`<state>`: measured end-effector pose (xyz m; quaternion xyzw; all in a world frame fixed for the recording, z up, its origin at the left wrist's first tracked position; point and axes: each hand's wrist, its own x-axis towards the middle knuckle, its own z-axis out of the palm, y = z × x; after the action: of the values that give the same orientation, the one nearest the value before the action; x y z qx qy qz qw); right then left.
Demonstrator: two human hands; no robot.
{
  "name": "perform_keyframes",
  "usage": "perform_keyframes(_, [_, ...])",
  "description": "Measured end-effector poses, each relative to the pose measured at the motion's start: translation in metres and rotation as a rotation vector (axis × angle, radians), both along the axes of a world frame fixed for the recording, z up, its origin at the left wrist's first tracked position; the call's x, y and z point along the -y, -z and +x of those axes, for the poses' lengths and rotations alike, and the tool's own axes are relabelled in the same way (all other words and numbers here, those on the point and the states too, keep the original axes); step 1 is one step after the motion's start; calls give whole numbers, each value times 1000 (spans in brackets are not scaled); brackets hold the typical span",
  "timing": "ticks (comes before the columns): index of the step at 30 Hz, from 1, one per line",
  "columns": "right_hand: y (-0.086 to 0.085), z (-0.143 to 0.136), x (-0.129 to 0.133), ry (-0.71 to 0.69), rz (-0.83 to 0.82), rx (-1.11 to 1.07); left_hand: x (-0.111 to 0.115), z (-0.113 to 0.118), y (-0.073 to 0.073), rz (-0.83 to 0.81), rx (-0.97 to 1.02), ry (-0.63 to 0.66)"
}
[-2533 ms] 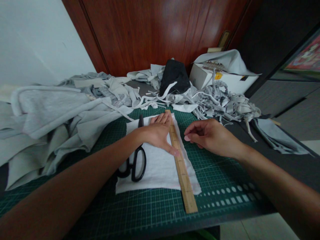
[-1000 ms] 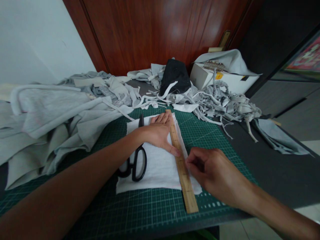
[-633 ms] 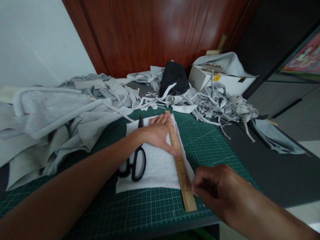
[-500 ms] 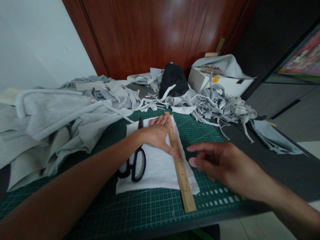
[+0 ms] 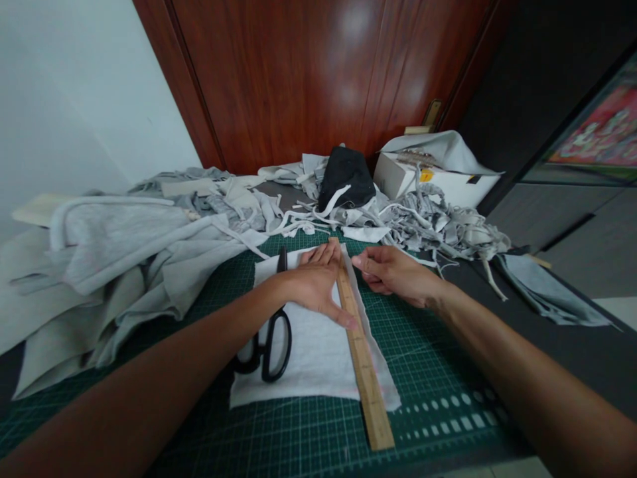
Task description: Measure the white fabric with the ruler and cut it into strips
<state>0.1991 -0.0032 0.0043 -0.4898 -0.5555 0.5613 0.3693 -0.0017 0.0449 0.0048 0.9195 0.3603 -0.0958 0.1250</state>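
Observation:
My left hand [image 5: 321, 285] lies flat with its fingers stretched out, pressing on a white piece of fabric [image 5: 318, 358] and on the wooden ruler [image 5: 365, 378] that runs along its right side. Black-handled scissors [image 5: 276, 348] rest on the fabric under my left forearm, which covers their middle. Just right of the fabric's far right edge is my right hand [image 5: 391, 272], thumb pressed against curled fingers. Whether anything is pinched in it cannot be made out. The fabric sits on a green cutting mat [image 5: 428, 352].
Heaped grey fabric [image 5: 114, 245] covers the left side. At the back lie a black cloth item [image 5: 347, 178] and tangled grey strips [image 5: 428, 216], with a white box [image 5: 448, 184] behind. Folded grey cloth [image 5: 547, 292] lies at the right edge.
My right hand has moved forward and left, from beside the ruler's middle to the fabric's far right edge, and its fingers have closed. My left hand stays in place.

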Motion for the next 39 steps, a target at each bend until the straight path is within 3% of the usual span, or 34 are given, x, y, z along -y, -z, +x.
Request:
perform_keyframes(4, [-1, -7, 15, -107, 78, 251, 0, 0, 3, 12, 29, -10])
perform_keyframes(8, [-9, -17, 28, -133, 291, 769, 0, 0, 7, 30, 68, -13])
perform_keyframes(11, [-14, -21, 35, -162, 290, 993, -1, -2, 5, 61, 79, -35])
perform_keyframes(15, [-15, -20, 36, -145, 253, 1021, 5, -13, -12, 136, 164, 40])
perform_keyframes(18, [-12, -21, 35, -99, 264, 1015, 18, -24, -22, 266, 213, -76])
perform_keyframes(21, [-11, -23, 35, -74, 251, 1006, 36, -33, -19, 401, 206, -245])
perform_keyframes(26, [-11, -17, 27, -73, 228, 965, 57, -36, -3, 457, 152, -340])
perform_keyframes(30, [-15, 9, 15, -69, 248, 901, 62, -37, 0, 457, 155, -421])
perform_keyframes(33, [-18, 40, 6, 31, 246, 908, 62, -41, 2, 450, 182, -427])
perform_keyframes(39, [-11, 86, -10, 269, 278, 1263, 58, -47, 3, 417, 219, -415])
